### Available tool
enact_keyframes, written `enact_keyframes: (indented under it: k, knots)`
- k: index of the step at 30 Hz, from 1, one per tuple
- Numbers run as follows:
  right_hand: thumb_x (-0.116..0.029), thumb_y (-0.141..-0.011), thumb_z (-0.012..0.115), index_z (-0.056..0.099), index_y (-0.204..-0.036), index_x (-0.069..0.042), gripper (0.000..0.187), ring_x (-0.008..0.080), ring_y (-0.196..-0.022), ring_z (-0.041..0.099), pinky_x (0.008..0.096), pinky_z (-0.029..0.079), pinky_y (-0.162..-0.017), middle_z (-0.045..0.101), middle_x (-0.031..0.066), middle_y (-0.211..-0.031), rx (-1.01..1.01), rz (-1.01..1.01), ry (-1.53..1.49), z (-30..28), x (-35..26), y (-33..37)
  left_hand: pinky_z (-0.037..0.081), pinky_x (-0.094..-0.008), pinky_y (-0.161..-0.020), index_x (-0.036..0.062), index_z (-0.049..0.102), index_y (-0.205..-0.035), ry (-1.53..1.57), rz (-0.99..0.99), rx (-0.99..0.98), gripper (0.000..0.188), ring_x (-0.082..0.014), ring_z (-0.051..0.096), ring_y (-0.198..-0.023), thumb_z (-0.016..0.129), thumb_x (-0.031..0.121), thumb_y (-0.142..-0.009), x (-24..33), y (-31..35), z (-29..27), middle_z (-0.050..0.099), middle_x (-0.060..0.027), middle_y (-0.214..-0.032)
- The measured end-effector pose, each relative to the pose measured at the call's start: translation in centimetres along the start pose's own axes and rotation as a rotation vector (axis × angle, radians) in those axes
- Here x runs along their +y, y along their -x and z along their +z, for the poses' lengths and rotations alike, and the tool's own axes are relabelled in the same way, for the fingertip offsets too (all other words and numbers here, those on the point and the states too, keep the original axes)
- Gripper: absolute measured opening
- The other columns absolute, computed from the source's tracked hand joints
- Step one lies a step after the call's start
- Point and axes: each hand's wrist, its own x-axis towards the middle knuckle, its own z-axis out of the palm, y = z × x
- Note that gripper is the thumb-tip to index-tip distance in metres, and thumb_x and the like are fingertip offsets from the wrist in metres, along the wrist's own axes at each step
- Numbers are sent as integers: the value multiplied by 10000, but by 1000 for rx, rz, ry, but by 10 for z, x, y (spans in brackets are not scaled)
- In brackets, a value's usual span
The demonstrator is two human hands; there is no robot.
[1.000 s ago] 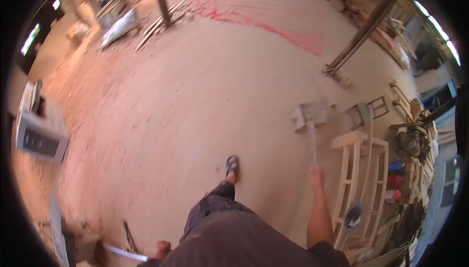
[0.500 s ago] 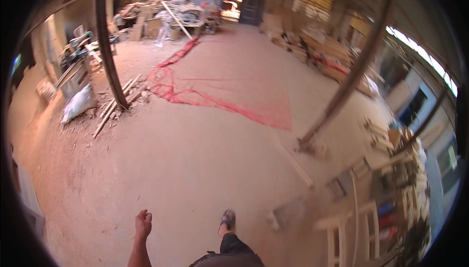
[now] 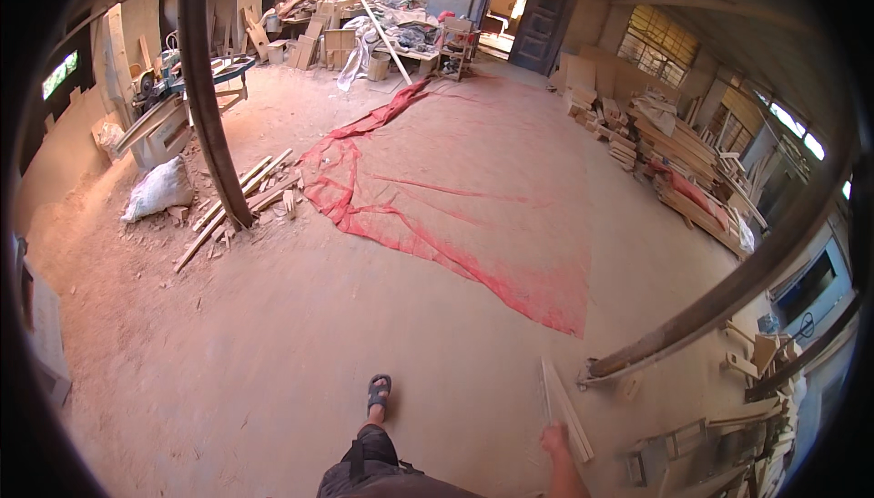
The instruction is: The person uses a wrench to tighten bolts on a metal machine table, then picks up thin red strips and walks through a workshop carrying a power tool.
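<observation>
My right hand point(image 3: 554, 440) hangs low at the bottom right, beside a long pale wooden strip point(image 3: 570, 414) on the floor. Motion blurs its fingers, and I make out nothing held in it. My left hand is out of the picture. One sandalled foot point(image 3: 379, 392) steps forward on the dusty floor, below dark shorts. Farther ahead, a red sheet point(image 3: 437, 257) lies spread and wrinkled, dust covering much of it.
Posts stand at the left point(image 3: 208, 106) and right point(image 3: 701, 316). Wood scraps point(image 3: 238, 196) and a white sack point(image 3: 158, 190) lie by the left post. Stacked boards point(image 3: 683, 147) line the right wall. A cluttered heap point(image 3: 401, 29) sits near the dark door point(image 3: 543, 25). Wooden frames point(image 3: 674, 443) stand lower right.
My left hand has dropped out of view, and my right hand has come in at the lower right. I have walked forward; the red sheet and right post are nearer. The view has swung left.
</observation>
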Motion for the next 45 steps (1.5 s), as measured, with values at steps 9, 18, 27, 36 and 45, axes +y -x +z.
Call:
enact_keyframes:
  k: [9,18,27,36,45]
  knots:
    - [-155,-948,575,660,-849,-6,198,277,-555,632,442,485,-487,661,147,-700,-273,152,159,100,-154,-136,523,-546,-784,92,755,-796,-141,306,355,450,-426,692,-842,526,457,-925,289,-343,-307,718,-220,-828]
    - [-155,-935,585,676,-870,-1,190,295,-562,643,453,495,-482,658,139,-690,-448,351,106,142,-317,-309,551,-445,-757,-11,738,-909,515,343,580,324,-326,721,-791,624,290,-874,688,-518,-582,725,-233,-835]
    - [-156,-921,596,692,-891,3,189,312,-568,653,463,504,-477,655,131,-680,-249,309,45,109,-502,-638,544,-503,-924,13,758,-909,-53,57,52,353,-457,679,-999,580,296,-796,713,-603,-554,710,-256,-1102]
    - [-95,-969,527,614,-870,-25,150,214,-514,578,380,459,-432,554,63,-606,-24,-43,-101,59,-860,-959,571,-417,-866,102,794,-901,-824,385,-222,236,-343,721,-978,606,202,-798,870,-813,-648,752,-170,-1044]
    - [-119,-981,494,591,-937,-17,148,219,-501,561,382,441,-418,563,77,-647,-319,313,-7,103,-1011,-1144,543,-476,-966,-60,657,-1257,380,454,443,464,-435,681,-1090,598,246,-912,1403,-1118,-957,691,-305,-1177]
